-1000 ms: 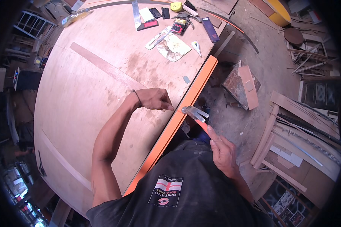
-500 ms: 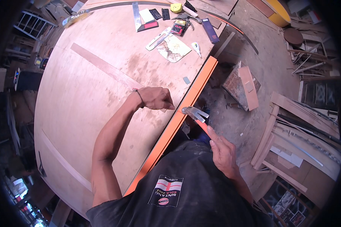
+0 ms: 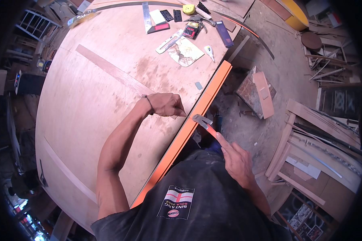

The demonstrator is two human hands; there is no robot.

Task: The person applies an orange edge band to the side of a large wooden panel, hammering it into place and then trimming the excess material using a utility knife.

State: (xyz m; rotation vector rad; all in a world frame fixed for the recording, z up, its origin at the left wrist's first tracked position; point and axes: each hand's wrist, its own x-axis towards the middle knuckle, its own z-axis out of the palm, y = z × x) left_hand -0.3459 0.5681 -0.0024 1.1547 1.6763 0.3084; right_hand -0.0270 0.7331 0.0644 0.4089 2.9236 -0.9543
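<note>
A pale wooden table (image 3: 80,116) lies beneath and beyond the left hand (image 3: 167,105), whose fingers are drawn together beside an orange bar (image 3: 209,92) lining the table's edge; whether they pinch anything cannot be told. The right hand (image 3: 236,158), apart from the left, is closed around a hammer (image 3: 209,128), its head at the bar and pointing toward the left fingertips, its long axis crosswise to the bar. Workshop floor (image 3: 287,60) opens rightward of the right hand, toward stacked boards (image 3: 323,121).
</note>
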